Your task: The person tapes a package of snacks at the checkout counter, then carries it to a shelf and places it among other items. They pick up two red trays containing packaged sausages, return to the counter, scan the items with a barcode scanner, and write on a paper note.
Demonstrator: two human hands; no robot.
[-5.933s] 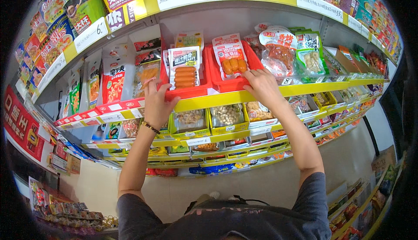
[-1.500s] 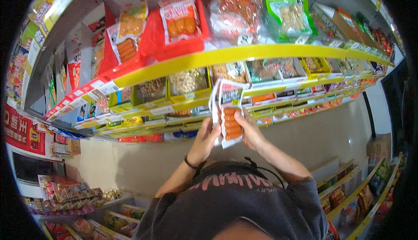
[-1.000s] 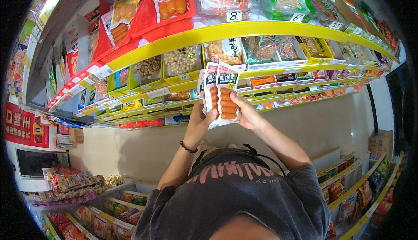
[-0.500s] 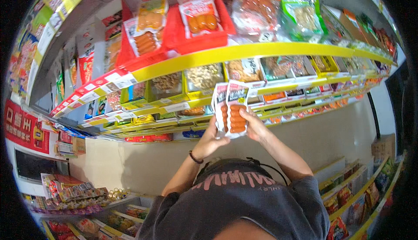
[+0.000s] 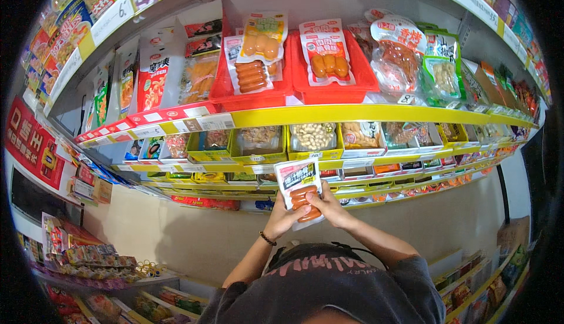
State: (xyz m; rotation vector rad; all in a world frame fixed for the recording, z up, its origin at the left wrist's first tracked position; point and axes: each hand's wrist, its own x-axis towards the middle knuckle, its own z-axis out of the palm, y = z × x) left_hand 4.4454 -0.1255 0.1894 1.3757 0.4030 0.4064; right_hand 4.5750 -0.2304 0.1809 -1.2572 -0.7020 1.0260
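In front of my chest I hold a white and black sausage pack [image 5: 298,177] with brown sausages showing through its clear lower part. My left hand [image 5: 284,215] grips its left side, the thumb lying across the front. My right hand [image 5: 331,207] grips the right side, its thumb also on the front. Whether a second pack lies behind this one is hard to see. On the shelf beyond stand two red bins, a left bin [image 5: 252,102] and a right bin [image 5: 335,95]. A yellow-topped sausage pack [image 5: 259,39] and a red and white sausage pack [image 5: 326,51] rest in them.
A yellow shelf edge [image 5: 282,116] curves across beyond my hands. Below it, boxes hold bagged snacks such as nuts [image 5: 312,136]. Sealed meat packs [image 5: 397,54] lie right of the bins. Low snack racks [image 5: 470,291] stand near me on both sides.
Two sausage packs were side by side in my hands; now one shows in front. My hands have come lower and nearer to me. The shelf view has shifted down and right.
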